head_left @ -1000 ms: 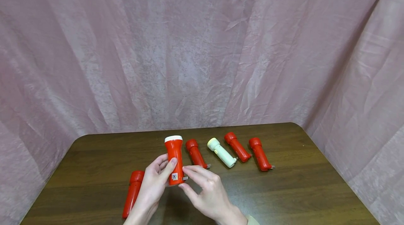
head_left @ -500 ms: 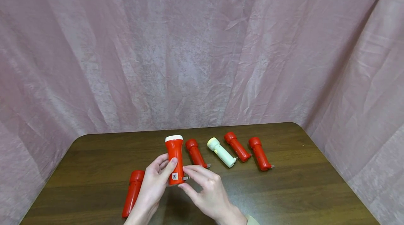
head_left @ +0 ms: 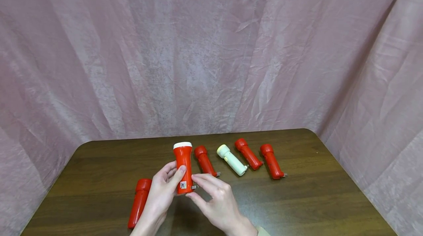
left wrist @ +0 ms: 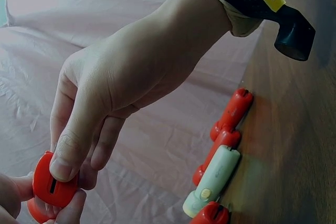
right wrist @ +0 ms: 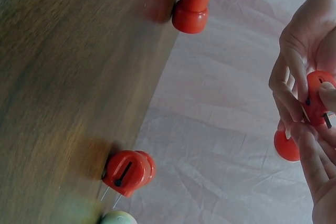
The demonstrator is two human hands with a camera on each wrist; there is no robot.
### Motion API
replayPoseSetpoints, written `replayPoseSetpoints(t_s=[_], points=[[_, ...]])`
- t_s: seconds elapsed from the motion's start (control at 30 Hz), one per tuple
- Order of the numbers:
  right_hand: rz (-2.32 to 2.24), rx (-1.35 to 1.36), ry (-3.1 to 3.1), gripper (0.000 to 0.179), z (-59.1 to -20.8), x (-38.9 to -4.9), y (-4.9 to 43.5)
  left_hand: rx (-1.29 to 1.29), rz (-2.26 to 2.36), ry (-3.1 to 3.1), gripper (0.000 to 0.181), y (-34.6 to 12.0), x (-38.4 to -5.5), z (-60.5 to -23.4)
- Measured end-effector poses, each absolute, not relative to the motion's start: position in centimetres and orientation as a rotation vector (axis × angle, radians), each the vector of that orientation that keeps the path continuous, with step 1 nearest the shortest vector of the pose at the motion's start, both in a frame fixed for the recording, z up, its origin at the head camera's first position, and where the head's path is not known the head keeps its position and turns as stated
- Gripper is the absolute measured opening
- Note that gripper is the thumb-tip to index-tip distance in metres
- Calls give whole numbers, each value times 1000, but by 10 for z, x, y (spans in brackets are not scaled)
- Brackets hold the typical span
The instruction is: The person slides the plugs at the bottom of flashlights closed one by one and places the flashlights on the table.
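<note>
A red flashlight (head_left: 183, 155) with a white rim stands nearly upright above the table, its head pointing away. My left hand (head_left: 162, 188) grips its body, the thumb lying across the front above a small printed label (head_left: 183, 185). Metal plug prongs (head_left: 195, 187) stick out sideways near the base. My right hand (head_left: 219, 201) pinches the base there, thumb at the bottom end and fingertips on the side. In the left wrist view, the right thumb presses the slotted red end (left wrist: 43, 182) of the flashlight. The fingers behind the body are partly hidden.
On the brown table (head_left: 307, 206) lie a red flashlight (head_left: 139, 204) at the left and, farther back, a red one (head_left: 205, 160), a pale green one (head_left: 234, 161) and two more red ones. Some have prongs out. A pink curtain (head_left: 198, 52) hangs behind.
</note>
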State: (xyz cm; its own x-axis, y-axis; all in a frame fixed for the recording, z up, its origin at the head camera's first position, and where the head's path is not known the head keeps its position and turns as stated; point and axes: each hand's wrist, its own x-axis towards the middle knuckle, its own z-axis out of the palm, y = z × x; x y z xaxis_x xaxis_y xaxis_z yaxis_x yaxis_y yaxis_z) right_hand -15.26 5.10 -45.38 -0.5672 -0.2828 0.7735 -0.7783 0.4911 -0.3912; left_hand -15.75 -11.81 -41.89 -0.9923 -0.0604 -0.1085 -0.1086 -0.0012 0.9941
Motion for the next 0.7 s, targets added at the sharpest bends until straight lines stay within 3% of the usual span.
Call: replayPoseSetpoints(t_s=[0.7], points=[[983, 864, -2028, 40, -457, -153, 49, -179, 2186, 2190, 51, -118, -155, -418]])
